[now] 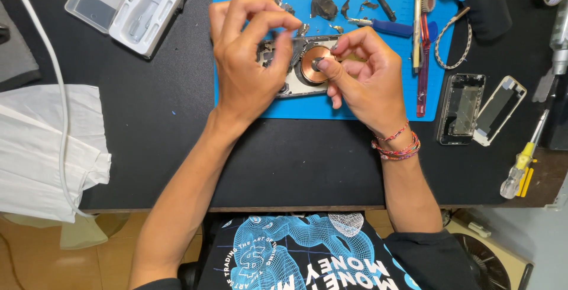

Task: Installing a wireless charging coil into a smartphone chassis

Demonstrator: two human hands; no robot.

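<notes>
Here, both hands work over an opened silver phone housing with a round copper coil (313, 65), lying on a blue rubber mat (355, 109) on the black counter (165, 124). The left hand (248, 59) arches above the housing's left end, fingertips pinched together on something too small to tell. The right hand (367, 80), fingers curled, presses its thumb on the coil

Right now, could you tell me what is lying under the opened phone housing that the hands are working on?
The phone housing with its copper coil lies on the blue mat, which sits on the black table. The left hand and right hand hide its ends.
</notes>
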